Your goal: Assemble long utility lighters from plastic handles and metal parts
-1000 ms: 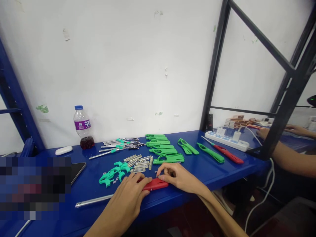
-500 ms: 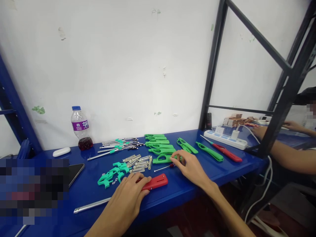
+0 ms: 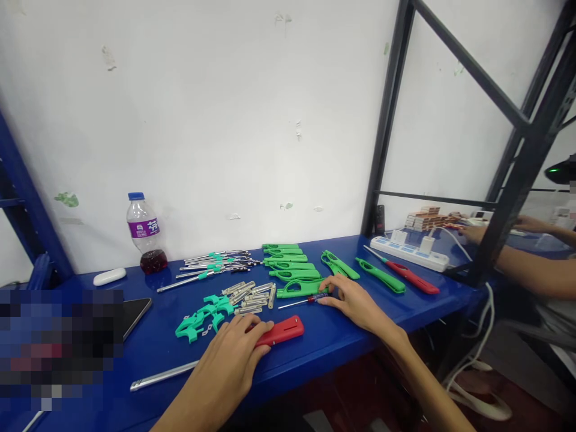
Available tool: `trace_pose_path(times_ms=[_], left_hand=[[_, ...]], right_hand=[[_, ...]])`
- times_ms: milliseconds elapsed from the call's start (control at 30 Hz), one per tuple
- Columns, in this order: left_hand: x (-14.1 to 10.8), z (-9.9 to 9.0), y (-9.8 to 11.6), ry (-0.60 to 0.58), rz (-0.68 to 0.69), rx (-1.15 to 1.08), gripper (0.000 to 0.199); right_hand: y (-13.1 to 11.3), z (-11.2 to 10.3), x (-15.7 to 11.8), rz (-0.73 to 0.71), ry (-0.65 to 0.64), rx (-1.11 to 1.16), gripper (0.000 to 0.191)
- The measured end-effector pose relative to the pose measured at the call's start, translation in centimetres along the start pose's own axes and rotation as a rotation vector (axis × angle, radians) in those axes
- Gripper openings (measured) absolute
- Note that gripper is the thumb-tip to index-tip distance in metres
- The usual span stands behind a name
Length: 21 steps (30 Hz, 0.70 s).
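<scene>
1 red casing (image 3: pixel 284 331) is gripped by the left hand (image 3: pixel 230 357); at its 1 o'clock, the right hand (image 3: pixel 353 302) touches a screwdriver (image 3: pixel 311 299), grip unclear.

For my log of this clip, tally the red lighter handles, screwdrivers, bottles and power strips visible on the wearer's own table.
Red lighter handles: 2, one under the left hand, the other near the power strip
Screwdriver: 1, at the right hand
Bottle: 1
Power strip: 1
Total: 5
</scene>
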<state>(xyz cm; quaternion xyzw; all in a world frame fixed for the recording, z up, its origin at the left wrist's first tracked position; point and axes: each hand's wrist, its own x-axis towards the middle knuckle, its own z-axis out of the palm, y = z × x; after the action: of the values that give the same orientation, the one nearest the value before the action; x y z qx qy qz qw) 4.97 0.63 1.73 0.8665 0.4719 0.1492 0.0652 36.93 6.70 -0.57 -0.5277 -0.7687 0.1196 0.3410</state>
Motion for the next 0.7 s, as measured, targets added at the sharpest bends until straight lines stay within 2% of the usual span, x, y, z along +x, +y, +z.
trace_pose_path(times_ms=[200,300,400,533,700], left_hand=[[-0.2,0.1,-0.3,0.003,0.0,-0.001,0.04],[-0.3,0.5,-0.3,0.033,0.003,-0.002,0.036],[-0.2,1.2,0.2,0.119,-0.004,0.035,0.036],[0.1,2.4,1.4,0.239,0.078,0.107,0.05],[0.2,2.7,2.1,0.132,0.136,0.154,0.048]], right_hand=[[-0.6,-0.4,-0.3,-0.035,0.081,0.076,0.018],[-1.0,-0.4,-0.2,-0.032,0.186,0.162,0.024],[-2.0,-0.4,0.3,-0.038,0.341,0.263,0.032],[-5.4,-0.8,0.8,-0.116,0.495,0.364,0.032],[-10.5,-0.6,0.3,-0.318,0.468,0.434,0.024]])
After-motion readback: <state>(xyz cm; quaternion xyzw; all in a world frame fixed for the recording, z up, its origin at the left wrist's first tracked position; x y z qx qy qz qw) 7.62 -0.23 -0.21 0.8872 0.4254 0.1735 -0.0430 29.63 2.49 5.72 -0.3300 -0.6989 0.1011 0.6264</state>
